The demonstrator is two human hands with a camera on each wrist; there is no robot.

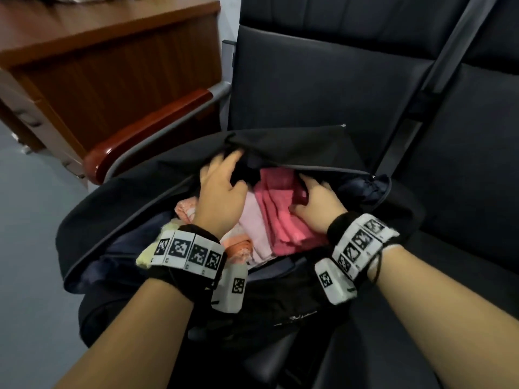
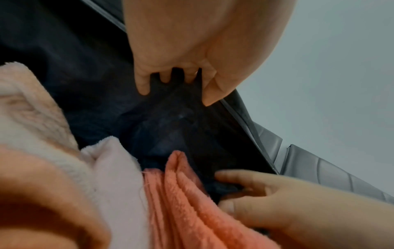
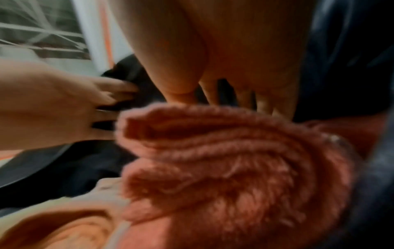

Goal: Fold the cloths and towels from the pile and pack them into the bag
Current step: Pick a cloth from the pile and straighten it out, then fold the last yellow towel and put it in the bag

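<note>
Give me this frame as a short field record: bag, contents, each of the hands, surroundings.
bag: black bag, open, lying on a dark seat
contents: folded pink towel, pale pink cloth beside it, peach cloth and yellow cloth at the left
left hand: left hand inside the opening, fingers spread against the dark lining
right hand: right hand grips the far right edge of the pink towel
surroundings: wooden desk to the left

An open black fabric bag [image 1: 118, 197] is lying on a seat, holding a folded dark pink towel [image 1: 280, 209] beside a folded pale pink cloth [image 1: 254, 220].
</note>
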